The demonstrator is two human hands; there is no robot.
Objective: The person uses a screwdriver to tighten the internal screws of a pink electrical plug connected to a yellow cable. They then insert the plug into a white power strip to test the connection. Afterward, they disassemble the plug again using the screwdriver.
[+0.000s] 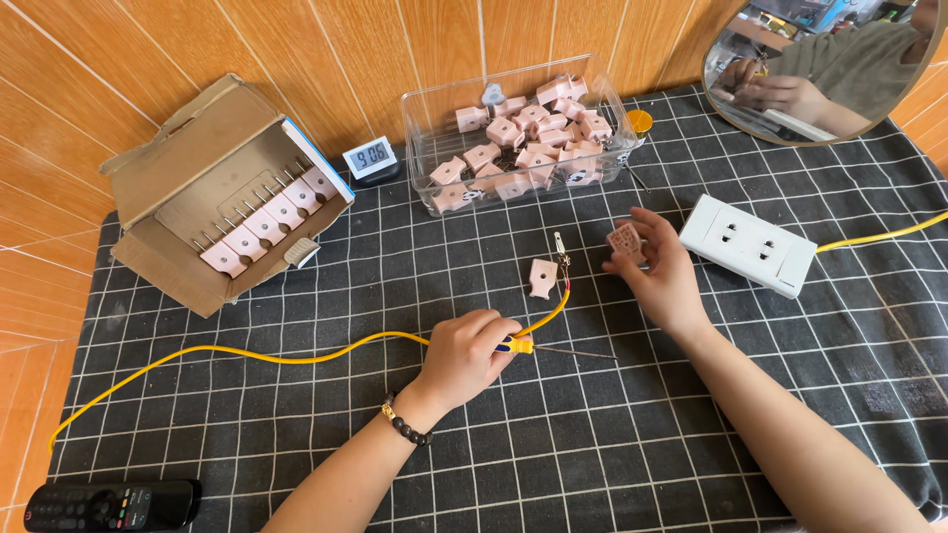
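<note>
Head view: left hand point(462, 357) clenched round a screwdriver point(538, 346) over yellow wire point(296, 357); right hand point(660, 271) pinches a pink plug half point(626, 242). Best keep the half steady before driving.

A black grid-checked cloth point(612, 444) carries box point(212, 192), clear tub point(518, 133), socket block point(749, 244) — remote point(109, 505) too.

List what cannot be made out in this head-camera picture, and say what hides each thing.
- Screwdriver handle: wrapped by the left hand; only the shaft shows.
- Pink plug part: partly covered by the right hand fingers; its inner detail is too small.
- Remote control: cut off by the bottom edge.
- Round mirror: cut off by the top and right edges.
</note>
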